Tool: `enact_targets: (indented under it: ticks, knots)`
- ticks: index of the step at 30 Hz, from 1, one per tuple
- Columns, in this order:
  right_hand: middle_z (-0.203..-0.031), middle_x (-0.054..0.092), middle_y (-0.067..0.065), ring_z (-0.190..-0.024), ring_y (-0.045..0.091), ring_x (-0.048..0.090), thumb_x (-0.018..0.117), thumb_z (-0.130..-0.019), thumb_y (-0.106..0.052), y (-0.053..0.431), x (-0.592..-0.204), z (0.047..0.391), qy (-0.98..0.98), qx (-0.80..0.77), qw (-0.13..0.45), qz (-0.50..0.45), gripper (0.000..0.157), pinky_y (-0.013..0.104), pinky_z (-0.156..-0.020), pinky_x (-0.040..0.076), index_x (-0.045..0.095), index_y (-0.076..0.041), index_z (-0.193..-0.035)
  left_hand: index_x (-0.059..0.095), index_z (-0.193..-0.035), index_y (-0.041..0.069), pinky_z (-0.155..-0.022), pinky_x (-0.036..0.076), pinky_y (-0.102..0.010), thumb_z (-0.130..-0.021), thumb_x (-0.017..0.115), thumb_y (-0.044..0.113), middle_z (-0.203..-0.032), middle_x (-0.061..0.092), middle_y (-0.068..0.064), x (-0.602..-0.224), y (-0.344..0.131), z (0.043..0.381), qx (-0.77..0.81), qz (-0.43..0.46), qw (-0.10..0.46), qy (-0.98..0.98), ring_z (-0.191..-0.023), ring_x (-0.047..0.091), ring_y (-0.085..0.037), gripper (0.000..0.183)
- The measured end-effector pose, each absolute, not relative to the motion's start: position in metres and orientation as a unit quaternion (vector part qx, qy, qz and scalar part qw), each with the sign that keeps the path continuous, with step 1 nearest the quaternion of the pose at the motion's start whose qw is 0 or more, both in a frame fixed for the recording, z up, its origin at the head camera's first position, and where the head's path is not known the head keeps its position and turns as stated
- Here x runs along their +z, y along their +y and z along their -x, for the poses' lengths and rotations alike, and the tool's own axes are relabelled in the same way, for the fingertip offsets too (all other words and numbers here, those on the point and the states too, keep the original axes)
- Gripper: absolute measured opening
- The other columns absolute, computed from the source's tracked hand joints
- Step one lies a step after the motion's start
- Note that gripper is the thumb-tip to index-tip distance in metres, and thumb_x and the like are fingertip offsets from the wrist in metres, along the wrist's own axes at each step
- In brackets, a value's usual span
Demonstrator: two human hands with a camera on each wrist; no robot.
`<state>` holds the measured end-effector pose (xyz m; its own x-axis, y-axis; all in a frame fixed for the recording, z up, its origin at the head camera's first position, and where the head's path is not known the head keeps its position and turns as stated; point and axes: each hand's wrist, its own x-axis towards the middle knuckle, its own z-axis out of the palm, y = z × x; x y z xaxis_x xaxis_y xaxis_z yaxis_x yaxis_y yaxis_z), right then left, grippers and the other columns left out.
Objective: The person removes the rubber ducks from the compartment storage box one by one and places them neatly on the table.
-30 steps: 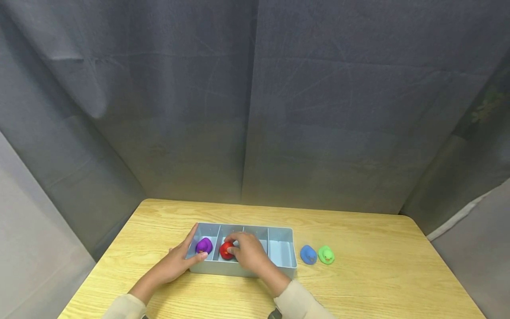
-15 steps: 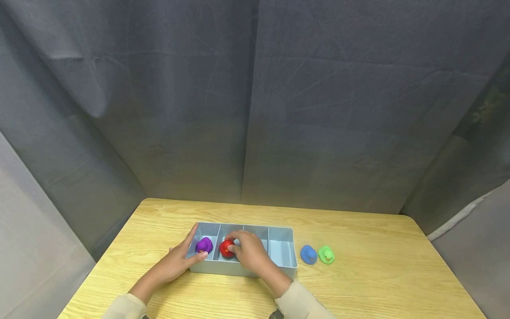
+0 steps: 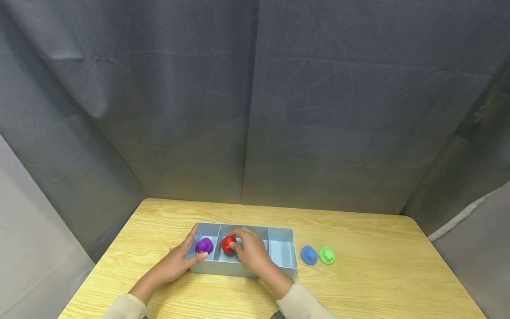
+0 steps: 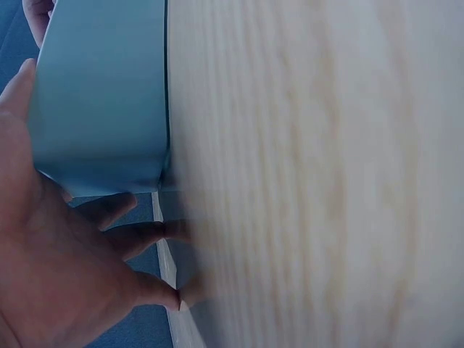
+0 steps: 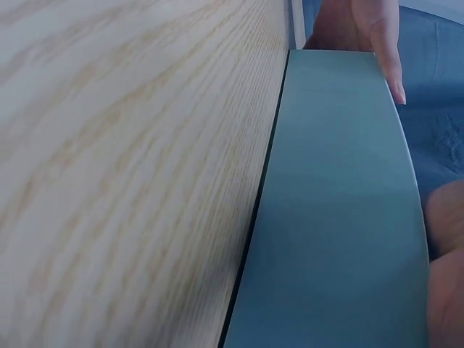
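Observation:
A grey-blue divided tray (image 3: pixel 223 267) sits on the table, a purple rubber duck (image 3: pixel 204 245) in its leftmost compartment. My left hand (image 3: pixel 174 264) braces the tray's left end, fingers straight and spread along the end wall, thumb reaching over the front rim by the purple duck. The left wrist view shows the same hand (image 4: pixel 69 246) against the tray's end. In the second compartment from the left, my right hand (image 3: pixel 252 251) pinches a red rubber duck (image 3: pixel 227 244) between thumb and fingers. That hand hides part of the middle of the tray.
Right of the tray, a blue rubber duck (image 3: pixel 308 255) and a green rubber duck (image 3: pixel 327 255) stand side by side on the wooden table (image 3: pixel 378 266). The tray's rightmost compartment (image 3: pixel 282 248) shows its bare floor. Grey curtains (image 3: pixel 318 133) hang behind the table.
The red duck has shifted slightly towards the back of the tray with my right hand's fingers. My left hand, the tray and the other ducks stay in place.

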<state>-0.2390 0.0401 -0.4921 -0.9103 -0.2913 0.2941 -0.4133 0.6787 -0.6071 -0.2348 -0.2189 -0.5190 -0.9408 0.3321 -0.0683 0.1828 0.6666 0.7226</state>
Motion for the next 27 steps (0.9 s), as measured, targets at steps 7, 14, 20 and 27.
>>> enact_targets:
  ticks: [7,14,20,27]
  knots:
    - [-0.111,0.072,0.004,-0.108,0.028,0.068,0.074,-0.094,-0.008,0.040,-0.490,0.239,-0.907,0.366,0.089,-0.189,0.021,0.046,-0.094,0.055,0.073,-0.009,-0.115,-0.006,-0.166,0.034,-0.111,-0.007,-0.081,-0.101,0.057,0.057,-0.172,0.010,-0.014,-0.520,-0.219,0.235,0.384,-0.139,0.099,0.907,-0.150,0.023,-0.052,0.094]
    - [-0.110,0.072,0.005,-0.108,0.029,0.068,0.074,-0.095,-0.007,0.043,-0.486,0.240,-0.901,0.380,0.080,-0.195,0.023,0.047,-0.095,0.055,0.073,-0.008,-0.117,-0.007,-0.167,0.032,-0.110,-0.007,-0.082,-0.102,0.057,0.056,-0.172,0.010,-0.015,-0.518,-0.219,0.235,0.387,-0.139,0.102,0.906,-0.150,0.022,-0.052,0.093]
    - [-0.111,0.072,0.004,-0.108,0.030,0.066,0.074,-0.095,-0.007,0.046,-0.482,0.240,-0.898,0.388,0.069,-0.197,0.023,0.048,-0.094,0.054,0.072,-0.008,-0.117,-0.006,-0.167,0.031,-0.110,-0.006,-0.082,-0.102,0.056,0.056,-0.172,0.009,-0.016,-0.515,-0.218,0.234,0.387,-0.139,0.102,0.906,-0.150,0.022,-0.053,0.093]
    - [-0.111,0.070,0.005,-0.108,0.031,0.067,0.072,-0.096,-0.007,0.051,-0.474,0.239,-0.895,0.392,0.055,-0.207,0.023,0.047,-0.093,0.054,0.071,-0.008,-0.119,-0.006,-0.167,0.032,-0.110,-0.006,-0.083,-0.102,0.058,0.053,-0.172,0.010,-0.015,-0.517,-0.218,0.234,0.385,-0.139,0.097,0.907,-0.150,0.023,-0.053,0.093]
